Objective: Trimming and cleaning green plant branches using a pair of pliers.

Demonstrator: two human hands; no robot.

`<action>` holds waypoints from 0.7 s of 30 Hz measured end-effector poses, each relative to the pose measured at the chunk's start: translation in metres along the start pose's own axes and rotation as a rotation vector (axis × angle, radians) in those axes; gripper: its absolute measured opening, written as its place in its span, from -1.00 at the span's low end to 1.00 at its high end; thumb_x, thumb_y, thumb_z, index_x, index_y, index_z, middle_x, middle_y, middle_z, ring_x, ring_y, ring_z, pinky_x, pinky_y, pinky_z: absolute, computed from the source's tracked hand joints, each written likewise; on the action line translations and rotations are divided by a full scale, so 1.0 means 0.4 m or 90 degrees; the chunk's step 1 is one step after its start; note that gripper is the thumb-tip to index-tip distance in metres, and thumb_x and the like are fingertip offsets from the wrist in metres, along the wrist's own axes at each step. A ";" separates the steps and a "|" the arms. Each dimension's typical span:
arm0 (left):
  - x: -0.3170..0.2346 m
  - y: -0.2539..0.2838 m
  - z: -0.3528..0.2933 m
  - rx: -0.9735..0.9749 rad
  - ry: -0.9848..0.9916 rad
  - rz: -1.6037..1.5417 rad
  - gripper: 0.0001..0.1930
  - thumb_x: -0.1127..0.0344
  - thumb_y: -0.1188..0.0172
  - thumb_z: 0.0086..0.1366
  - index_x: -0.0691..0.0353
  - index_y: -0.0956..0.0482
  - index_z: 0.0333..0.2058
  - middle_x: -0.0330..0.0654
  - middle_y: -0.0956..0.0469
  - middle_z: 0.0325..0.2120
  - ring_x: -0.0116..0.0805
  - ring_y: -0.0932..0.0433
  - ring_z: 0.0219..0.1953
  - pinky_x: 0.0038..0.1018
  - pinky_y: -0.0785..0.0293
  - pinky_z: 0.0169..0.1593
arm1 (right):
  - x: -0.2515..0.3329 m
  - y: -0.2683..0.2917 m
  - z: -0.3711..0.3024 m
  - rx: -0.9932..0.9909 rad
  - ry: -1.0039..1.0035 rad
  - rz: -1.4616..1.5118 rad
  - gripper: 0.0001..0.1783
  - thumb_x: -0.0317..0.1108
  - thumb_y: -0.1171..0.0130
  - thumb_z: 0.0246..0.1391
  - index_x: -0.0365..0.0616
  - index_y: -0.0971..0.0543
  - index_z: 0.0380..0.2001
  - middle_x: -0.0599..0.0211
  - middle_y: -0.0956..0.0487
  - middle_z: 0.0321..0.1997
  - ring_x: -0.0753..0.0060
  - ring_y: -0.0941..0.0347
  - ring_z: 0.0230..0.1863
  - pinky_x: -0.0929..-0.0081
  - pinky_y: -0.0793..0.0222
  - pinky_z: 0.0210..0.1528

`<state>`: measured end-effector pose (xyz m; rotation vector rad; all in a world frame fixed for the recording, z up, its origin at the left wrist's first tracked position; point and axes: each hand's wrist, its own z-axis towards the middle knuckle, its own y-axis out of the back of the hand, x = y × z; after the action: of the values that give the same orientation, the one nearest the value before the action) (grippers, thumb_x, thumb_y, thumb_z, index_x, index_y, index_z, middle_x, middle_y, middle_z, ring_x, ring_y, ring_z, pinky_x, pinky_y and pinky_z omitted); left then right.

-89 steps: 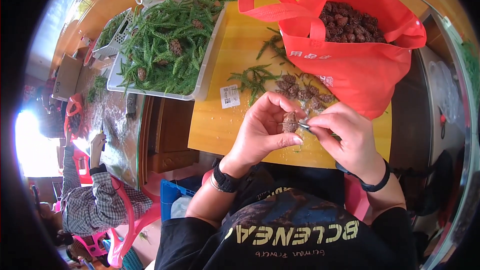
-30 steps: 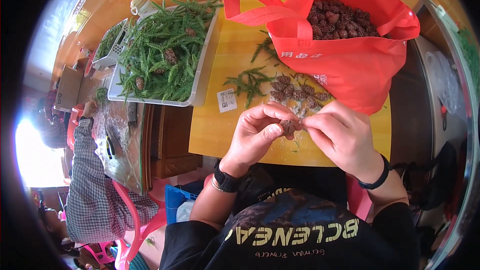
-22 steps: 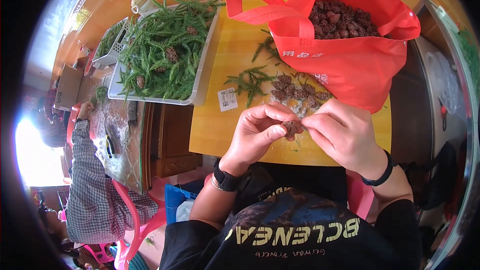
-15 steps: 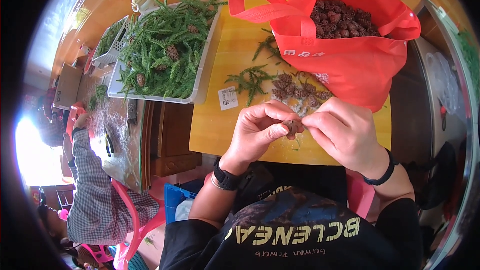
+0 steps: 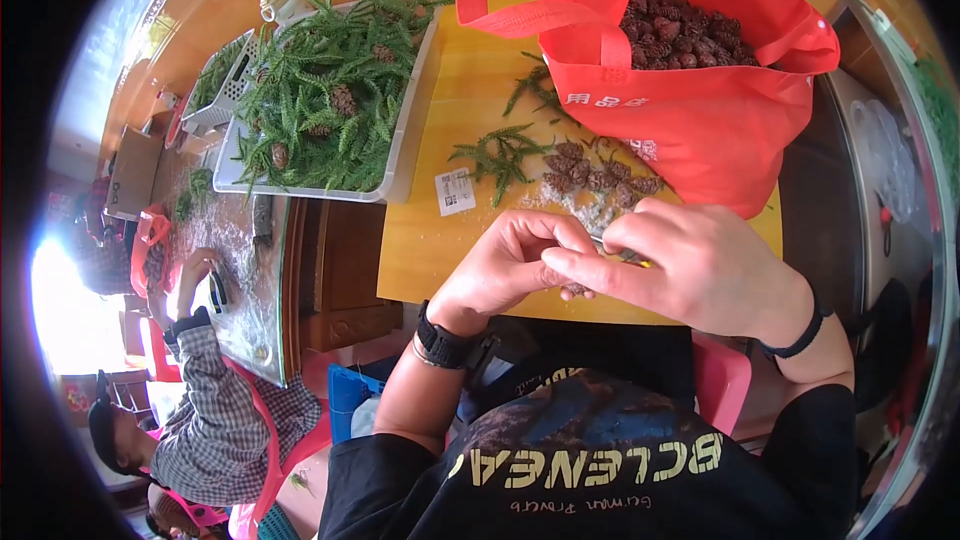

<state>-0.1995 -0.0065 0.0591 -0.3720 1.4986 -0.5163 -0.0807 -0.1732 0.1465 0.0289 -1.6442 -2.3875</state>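
Note:
My left hand [image 5: 515, 258] is closed around a small brown pine cone [image 5: 576, 290], mostly hidden by fingers. Against it, my right hand [image 5: 705, 262] is closed, its thumb reaching over to the left fingertips; what it pinches is hidden. A small yellow-and-black piece [image 5: 634, 257] shows among the right fingers, too covered to name. Just beyond both hands, several loose pine cones [image 5: 602, 180] lie on the yellow board [image 5: 425, 260] beside whitish crumbs [image 5: 590, 210]. Left of them are a green artificial pine sprig [image 5: 500, 155] and a white printed label [image 5: 455, 191].
A red bag [image 5: 690, 120] full of pine cones stands at the back right. At the back left, a white tray [image 5: 402, 165] holds green sprigs with cones. Further left, a co-worker in a checked shirt [image 5: 215, 420] sits at another table with pliers [image 5: 217, 290].
My right hand has turned and moved its thumb leftward over the left fingers. The pine cone has dropped lower and is more covered. The co-worker's arm has moved toward the pliers.

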 end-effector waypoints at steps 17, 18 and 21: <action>0.012 -0.031 -0.005 -0.044 0.017 -0.010 -0.88 0.47 -0.20 0.11 0.34 -0.52 -0.34 -0.23 -0.55 -0.47 -0.55 -0.52 -0.40 -0.65 -0.44 -0.30 | 0.007 -0.003 0.002 0.037 -0.062 -0.064 -0.84 -0.40 -0.13 -0.22 -0.10 -0.51 -0.44 0.42 -0.28 -0.62 0.42 -0.34 -0.54 0.49 -0.30 -0.60; 0.007 -0.036 -0.004 -0.076 0.017 0.035 -0.88 0.48 -0.20 0.12 0.34 -0.52 -0.34 -0.22 -0.55 -0.45 -0.52 -0.53 -0.39 -0.64 -0.46 -0.29 | 0.006 -0.001 0.002 0.031 -0.068 -0.071 -0.83 -0.39 -0.15 -0.23 -0.09 -0.52 -0.44 0.42 -0.29 -0.62 0.42 -0.34 -0.55 0.49 -0.30 -0.60; 0.005 -0.050 -0.001 -0.117 -0.021 0.078 -0.87 0.49 -0.18 0.14 0.36 -0.50 -0.32 -0.18 -0.55 -0.42 -0.48 -0.55 -0.39 -0.62 -0.48 -0.31 | -0.002 0.003 -0.003 0.017 -0.082 -0.065 -0.75 -0.39 -0.21 -0.28 -0.09 -0.53 -0.39 0.42 -0.34 -0.60 0.40 -0.37 -0.55 0.49 -0.32 -0.58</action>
<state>-0.2018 -0.0244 0.0681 -0.4254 1.5313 -0.2749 -0.0793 -0.1746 0.1469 -0.0381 -1.7719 -2.4898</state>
